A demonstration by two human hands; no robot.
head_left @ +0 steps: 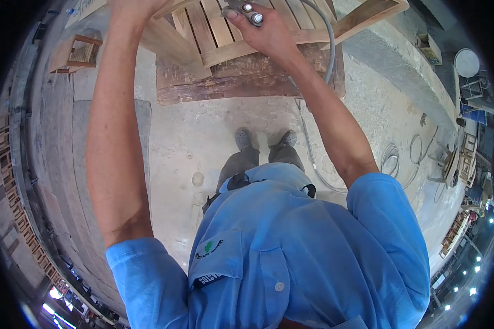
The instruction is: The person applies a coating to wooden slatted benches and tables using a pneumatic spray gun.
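Overhead, the right hand (266, 34) is wrapped round a metal tool (247, 11) with a grey hose (328, 44), over a slatted wooden chair (225, 30) on a worn board (247, 82). Left hand (134, 6) grips the chair; its fingers are cut off. Dusty concrete floor (203, 142), coiled cables (392, 156).

One slatted wooden frame (225, 27), one metal tool (247, 11), one grey hose (330, 44), two grey shoes (243, 138)
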